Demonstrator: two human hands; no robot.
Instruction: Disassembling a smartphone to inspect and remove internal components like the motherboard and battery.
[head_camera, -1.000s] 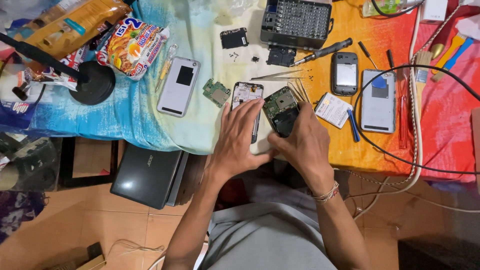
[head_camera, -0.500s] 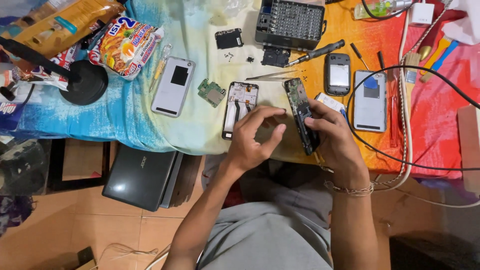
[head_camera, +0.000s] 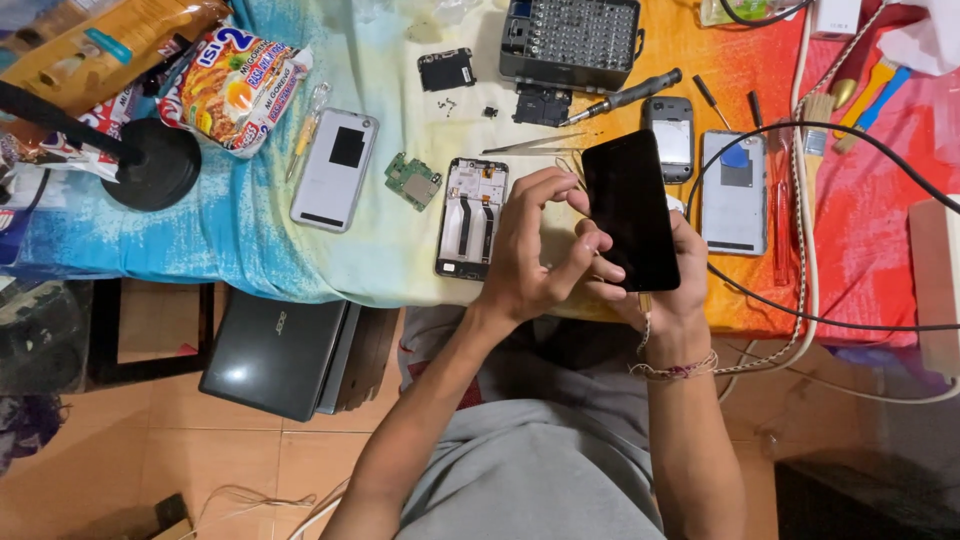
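My right hand (head_camera: 668, 285) holds a black phone (head_camera: 632, 208) from behind, its dark screen face up above the table's front edge. My left hand (head_camera: 533, 250) touches the phone's left edge with its fingertips, fingers curled. Just left of my left hand lies an opened phone frame (head_camera: 471, 217) with its insides showing. A small green circuit board (head_camera: 412, 181) lies further left on the cloth. Tweezers (head_camera: 533, 145) lie just behind my hands.
A white phone back (head_camera: 335, 170), a screwdriver bit case (head_camera: 572, 42), a screwdriver (head_camera: 632, 96), two more phones (head_camera: 668, 135) (head_camera: 733, 192), a black cable (head_camera: 800, 310), snack packets (head_camera: 235, 88) and a round black stand base (head_camera: 152, 170) sit on the table. A laptop (head_camera: 275, 350) lies below.
The phone has been lifted and turned from showing its open back to showing its dark screen. My left hand moved from beside the frame to the phone's left edge.
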